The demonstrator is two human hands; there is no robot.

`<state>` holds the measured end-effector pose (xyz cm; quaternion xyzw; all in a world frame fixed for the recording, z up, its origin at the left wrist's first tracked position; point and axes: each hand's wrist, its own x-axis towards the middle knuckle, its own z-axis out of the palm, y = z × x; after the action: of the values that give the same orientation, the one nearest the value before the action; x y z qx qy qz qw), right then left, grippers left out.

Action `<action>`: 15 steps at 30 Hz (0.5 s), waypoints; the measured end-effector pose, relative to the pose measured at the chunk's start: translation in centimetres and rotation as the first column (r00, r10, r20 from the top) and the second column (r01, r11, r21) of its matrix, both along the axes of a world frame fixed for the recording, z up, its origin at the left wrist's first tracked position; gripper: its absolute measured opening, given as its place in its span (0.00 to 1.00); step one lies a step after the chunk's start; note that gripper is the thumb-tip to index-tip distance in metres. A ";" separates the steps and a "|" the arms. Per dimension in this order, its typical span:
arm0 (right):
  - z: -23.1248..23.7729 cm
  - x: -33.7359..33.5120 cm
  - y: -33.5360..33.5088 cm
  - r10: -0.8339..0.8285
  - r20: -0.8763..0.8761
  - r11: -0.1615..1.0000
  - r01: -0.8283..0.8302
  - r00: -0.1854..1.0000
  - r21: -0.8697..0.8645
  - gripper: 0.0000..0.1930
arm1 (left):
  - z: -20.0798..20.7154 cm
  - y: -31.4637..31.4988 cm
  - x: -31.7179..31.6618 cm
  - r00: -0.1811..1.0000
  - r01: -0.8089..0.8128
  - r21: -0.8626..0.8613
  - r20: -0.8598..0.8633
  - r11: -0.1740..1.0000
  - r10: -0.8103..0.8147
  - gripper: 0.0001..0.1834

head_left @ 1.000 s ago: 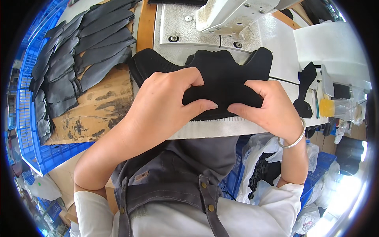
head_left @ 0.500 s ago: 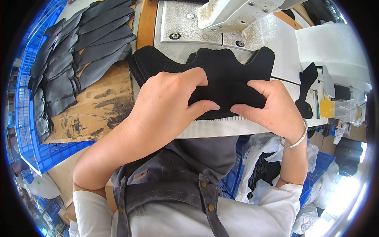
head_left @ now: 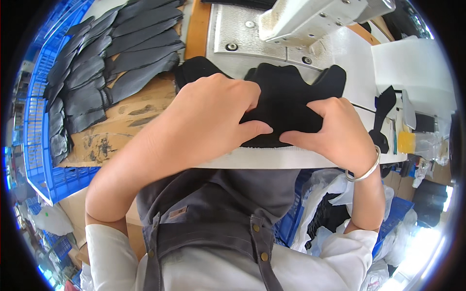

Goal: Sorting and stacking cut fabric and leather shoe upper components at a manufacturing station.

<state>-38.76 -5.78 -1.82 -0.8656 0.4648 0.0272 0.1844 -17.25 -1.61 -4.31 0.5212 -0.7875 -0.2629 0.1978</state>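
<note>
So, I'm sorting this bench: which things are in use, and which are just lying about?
In use:
left hand
right hand
black fabric piece
sewing machine

Lying about:
stack of dark grey cut pieces
blue crate
small black cut piece
white foam sheet

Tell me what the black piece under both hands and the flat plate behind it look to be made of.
Black piece: soft matte fabric or foam-backed textile, judging by how it bends under the left hand and right hand; exact fibre unclear. Plate: bare metal, dull brushed sheen, with screw heads.
</note>
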 end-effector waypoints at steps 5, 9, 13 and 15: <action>-0.1 -0.1 0.2 -0.034 0.005 0.999 0.034 0.999 0.005 0.28 | -0.2 -0.4 1.3 0.999 0.048 0.027 -0.023 0.998 -0.048 0.16; -0.3 0.0 0.2 -0.026 0.050 1.000 0.026 0.998 0.005 0.29 | -0.4 -0.2 1.5 0.998 0.038 0.099 -0.046 0.994 -0.033 0.15; -0.2 0.0 0.4 -0.002 0.062 1.000 0.004 0.998 -0.031 0.29 | -0.5 0.1 1.5 0.996 0.043 0.042 -0.075 0.998 -0.040 0.15; -0.4 -0.2 0.4 -0.010 0.061 1.000 0.011 0.998 -0.016 0.28 | 0.1 0.4 1.3 0.999 0.031 0.124 0.009 0.992 -0.032 0.15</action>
<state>-38.94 -5.35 -2.24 -0.8650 0.4639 -0.0040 0.1913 -15.90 -1.21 -4.17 0.5214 -0.7789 -0.3115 0.1566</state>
